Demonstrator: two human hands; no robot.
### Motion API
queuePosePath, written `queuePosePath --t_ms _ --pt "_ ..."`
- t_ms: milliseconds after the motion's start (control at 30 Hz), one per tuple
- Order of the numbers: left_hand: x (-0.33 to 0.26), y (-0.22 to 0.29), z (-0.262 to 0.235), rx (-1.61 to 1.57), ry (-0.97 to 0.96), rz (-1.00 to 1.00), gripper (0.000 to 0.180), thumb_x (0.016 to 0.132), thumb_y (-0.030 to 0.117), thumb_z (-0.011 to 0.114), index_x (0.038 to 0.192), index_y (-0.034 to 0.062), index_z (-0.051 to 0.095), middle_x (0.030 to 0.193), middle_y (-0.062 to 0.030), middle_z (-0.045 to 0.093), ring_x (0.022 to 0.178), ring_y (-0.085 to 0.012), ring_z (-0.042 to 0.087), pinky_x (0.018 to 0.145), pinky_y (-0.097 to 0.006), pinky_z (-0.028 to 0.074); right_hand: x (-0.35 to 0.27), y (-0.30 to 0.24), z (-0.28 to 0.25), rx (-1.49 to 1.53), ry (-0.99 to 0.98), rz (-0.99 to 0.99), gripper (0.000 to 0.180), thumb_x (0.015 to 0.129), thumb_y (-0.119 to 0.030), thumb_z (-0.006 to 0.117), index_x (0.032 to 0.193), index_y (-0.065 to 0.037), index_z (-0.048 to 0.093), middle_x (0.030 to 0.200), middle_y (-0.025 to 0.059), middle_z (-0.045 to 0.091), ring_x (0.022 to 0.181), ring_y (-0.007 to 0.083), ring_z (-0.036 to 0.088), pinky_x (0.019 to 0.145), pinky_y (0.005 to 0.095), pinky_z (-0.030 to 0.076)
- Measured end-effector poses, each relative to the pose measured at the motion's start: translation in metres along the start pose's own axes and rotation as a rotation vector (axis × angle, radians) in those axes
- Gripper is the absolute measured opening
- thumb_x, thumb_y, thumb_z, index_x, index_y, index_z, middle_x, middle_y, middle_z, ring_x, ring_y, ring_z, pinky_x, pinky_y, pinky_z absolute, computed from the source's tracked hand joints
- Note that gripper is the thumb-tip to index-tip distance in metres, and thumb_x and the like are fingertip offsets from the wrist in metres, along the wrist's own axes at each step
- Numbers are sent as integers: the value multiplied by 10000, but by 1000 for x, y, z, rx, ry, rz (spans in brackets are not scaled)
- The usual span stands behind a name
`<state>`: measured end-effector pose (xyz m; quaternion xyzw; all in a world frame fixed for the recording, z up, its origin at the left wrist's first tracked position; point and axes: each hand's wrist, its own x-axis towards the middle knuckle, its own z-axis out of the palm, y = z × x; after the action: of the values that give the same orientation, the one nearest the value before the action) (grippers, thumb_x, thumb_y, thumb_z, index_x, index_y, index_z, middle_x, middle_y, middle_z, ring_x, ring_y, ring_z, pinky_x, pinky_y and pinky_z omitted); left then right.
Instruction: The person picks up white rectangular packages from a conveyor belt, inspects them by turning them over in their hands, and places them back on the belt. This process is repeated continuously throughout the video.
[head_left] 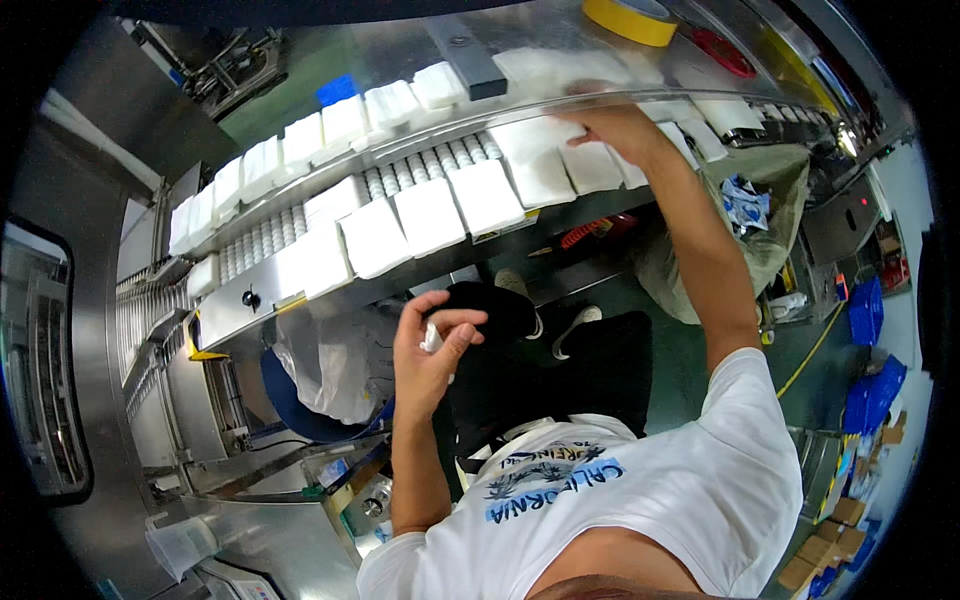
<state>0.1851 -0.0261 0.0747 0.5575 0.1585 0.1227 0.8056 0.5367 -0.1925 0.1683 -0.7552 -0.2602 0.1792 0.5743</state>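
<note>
My left hand (428, 350) is raised in front of the conveyor, fingers curled around a small crumpled white scrap (432, 338). At the far side, my right hand (608, 128) reaches over a row of white folded-sheet stacks (538, 170). Its thumb and fingers look spread, with the thumb low over the stacks; some fingertips are blurred by the rail. More white stacks (374, 238) lie along the near edge of the roller conveyor (405, 172). A second row of white stacks (302, 143) stands behind the metal rail.
A yellow tape roll (630, 20) and a red object (724, 52) rest on the far metal surface. Right of the conveyor hangs a clear bag (790, 190) with blue-white wrappers. A blue bin (300, 410) with a plastic liner stands below left. Blue bins (866, 310) are at the right.
</note>
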Motion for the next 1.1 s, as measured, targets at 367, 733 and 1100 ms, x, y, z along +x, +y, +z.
queuePosePath --t_ms 367,733,1100 --pt "-40 -26 -15 49 111 -46 413 1005 165 749 1333 39 531 1017 -91 752 731 -90 634 539 -190 429 81 79 -30 -1202 422 -339 321 951 -285 627 1009 23 699 1081 288 700 1017 457 692 903 541 559" --pt "-13 -46 15 -311 85 44 597 895 -105 560 1460 39 430 1337 -149 580 1200 -239 617 995 -381 549 -137 2 89 -208 -417 -39 420 906 -223 845 1219 -25 649 957 77 722 816 128 697 730 280 576" --pt "-1 -64 55 -136 21 254 453 1031 33 631 1441 2 440 1410 -217 590 1336 -332 590 1166 -498 470 -208 58 101 122 -435 168 355 1012 -195 725 1238 40 584 978 132 763 840 152 732 707 293 581"
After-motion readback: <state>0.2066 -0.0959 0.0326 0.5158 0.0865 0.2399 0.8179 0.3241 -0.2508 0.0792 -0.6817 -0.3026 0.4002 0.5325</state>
